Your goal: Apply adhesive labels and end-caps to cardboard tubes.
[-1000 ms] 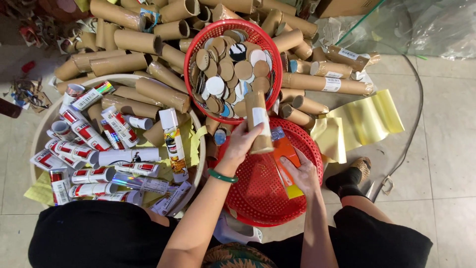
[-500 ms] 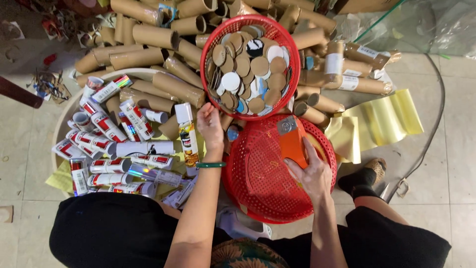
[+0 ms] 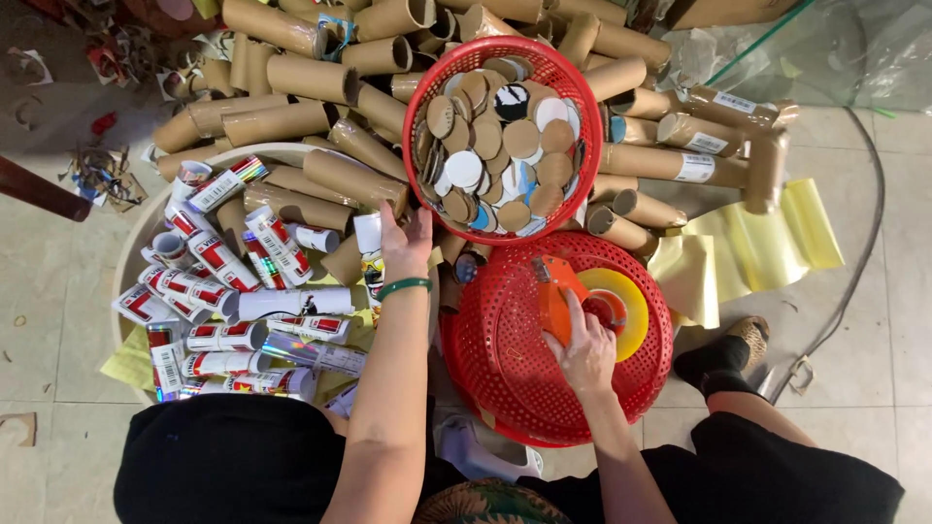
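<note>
— Where is the left hand (image 3: 406,241)?

— Stretched forward over the pile, its grip pressed against a plain cardboard tube (image 3: 335,175) lying at the fingertips. A white labelled tube (image 3: 368,245) stands just beside the thumb side, touching the hand. I cannot tell whether the fingers curl round anything; the back of the hand hides them. A green bangle (image 3: 404,286) sits on the wrist.

— And the right hand (image 3: 585,347)?

— Its grip is pinching an orange tape dispenser (image 3: 555,294), fingers wrapped over the handle. The roll of yellowish tape (image 3: 626,301) sits just right of the grip. The dispenser rests on an upturned red basket (image 3: 505,359) under the hand.

— What lies beyond the two grips?

— Ahead, between them, a second red basket (image 3: 427,92) holds round cardboard discs (image 3: 520,139). Brown tubes are heaped around it. Left of the left grip, a shallow pale tray (image 3: 129,262) carries tubes wrapped in red and white labels (image 3: 216,260). Right of the right grip, yellow sheets (image 3: 767,243) lie on the tiled floor (image 3: 58,291).
</note>
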